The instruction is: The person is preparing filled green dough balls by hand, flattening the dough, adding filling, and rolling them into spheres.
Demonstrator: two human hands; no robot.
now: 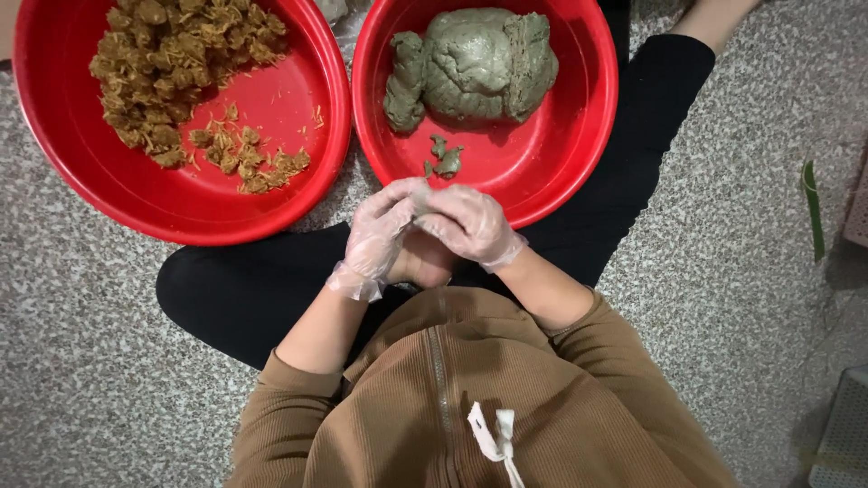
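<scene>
**Gloved hands closed over a piece of greenish dough, two red basins ahead**

Where the two hands meet above the lap, a small piece of dough (419, 201) is enclosed between them — only a sliver of its grey-green surface is seen at the fingertips. The left hand (380, 237) is covered by a thin clear glove and is curled, its fingers bent inward against the dough. The right hand (467, 224), gloved likewise, is cupped over the top, with its fingers laid across those of the left. Neither hand is spread; both are pressed together around the piece. How much dough is held cannot be told, since most of it is hidden.

Just beyond the hands, a red basin (588, 117) is set on the speckled floor (90, 361). A large mass of the same grey-green dough (479, 63) is contained in it, and a few small scraps (445, 161) lie apart on its bottom, near the fingertips. Beside it, to the left and nearly touching, a second red basin (54, 154) is placed — brown shredded filling (163, 63) is heaped at its far side, with loose clumps scattered nearer. Black trousers (244, 289) and a brown ribbed zip top (470, 407) are worn by the seated person.
</scene>
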